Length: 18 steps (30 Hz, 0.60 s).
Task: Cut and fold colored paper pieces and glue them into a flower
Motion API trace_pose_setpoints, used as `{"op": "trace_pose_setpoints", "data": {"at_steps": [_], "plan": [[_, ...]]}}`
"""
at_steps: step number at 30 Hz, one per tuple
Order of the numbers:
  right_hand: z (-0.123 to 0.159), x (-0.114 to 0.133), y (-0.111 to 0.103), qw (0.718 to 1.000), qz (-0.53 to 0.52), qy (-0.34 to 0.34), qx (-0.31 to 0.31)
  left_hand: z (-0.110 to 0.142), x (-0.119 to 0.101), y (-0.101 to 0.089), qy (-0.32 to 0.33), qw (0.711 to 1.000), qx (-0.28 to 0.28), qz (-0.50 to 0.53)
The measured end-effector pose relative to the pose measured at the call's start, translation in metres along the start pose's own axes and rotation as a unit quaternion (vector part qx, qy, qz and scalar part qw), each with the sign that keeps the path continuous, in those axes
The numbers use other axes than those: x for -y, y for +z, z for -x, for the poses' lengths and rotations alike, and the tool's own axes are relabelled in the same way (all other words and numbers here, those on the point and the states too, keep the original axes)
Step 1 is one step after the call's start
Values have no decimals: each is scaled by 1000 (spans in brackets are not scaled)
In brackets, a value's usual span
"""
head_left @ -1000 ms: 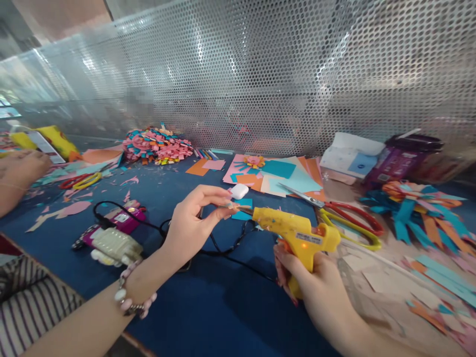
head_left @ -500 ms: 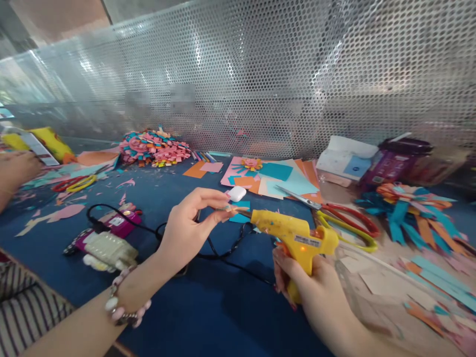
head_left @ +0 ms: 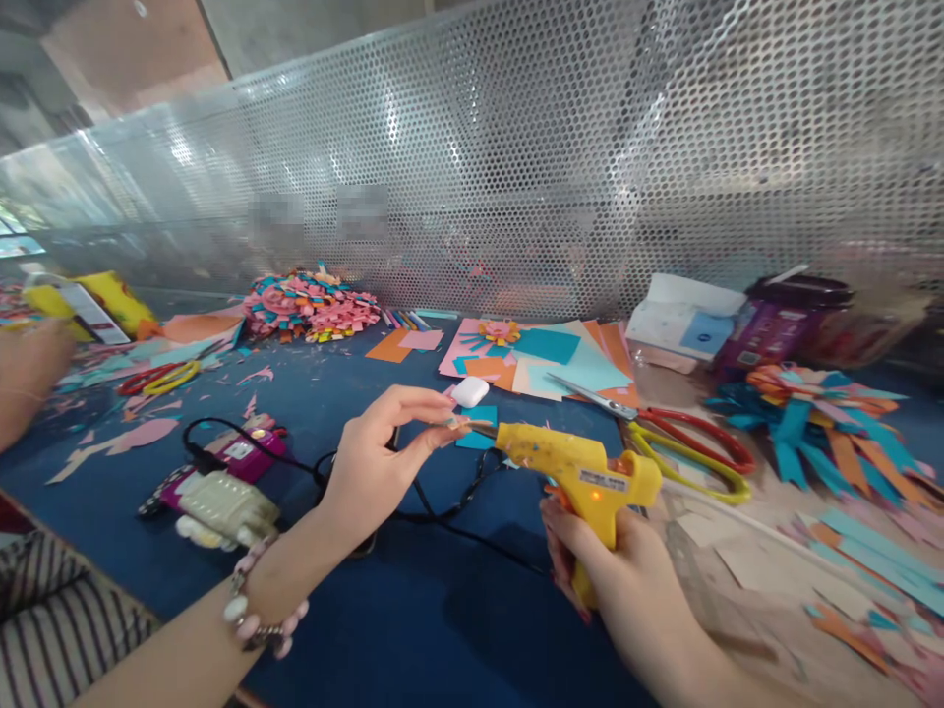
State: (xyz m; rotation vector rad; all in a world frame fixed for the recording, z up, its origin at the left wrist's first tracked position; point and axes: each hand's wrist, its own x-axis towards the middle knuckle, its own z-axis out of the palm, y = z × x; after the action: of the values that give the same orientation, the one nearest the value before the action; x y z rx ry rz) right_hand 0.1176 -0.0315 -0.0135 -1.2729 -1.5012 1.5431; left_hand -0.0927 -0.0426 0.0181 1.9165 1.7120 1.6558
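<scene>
Blue table (head_left: 435, 629); right hand (head_left: 635, 562) grips glue gun (head_left: 557, 452), left hand (head_left: 378, 454) pinches scrap (head_left: 461, 424).

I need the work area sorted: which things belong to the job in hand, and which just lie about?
In use:
- yellow glue gun, right grip
- small piece at its nozzle, left grip

Apparently lying about:
- white case
- white-and-blue packet
- purple tub
</scene>
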Motion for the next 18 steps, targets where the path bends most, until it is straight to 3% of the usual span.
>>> {"op": "trace_pose_setpoints", "data": {"at_steps": [18], "plan": [[1, 0, 2, 997, 64, -15, -40, 2, 0, 3, 11, 999, -41, 2]]}}
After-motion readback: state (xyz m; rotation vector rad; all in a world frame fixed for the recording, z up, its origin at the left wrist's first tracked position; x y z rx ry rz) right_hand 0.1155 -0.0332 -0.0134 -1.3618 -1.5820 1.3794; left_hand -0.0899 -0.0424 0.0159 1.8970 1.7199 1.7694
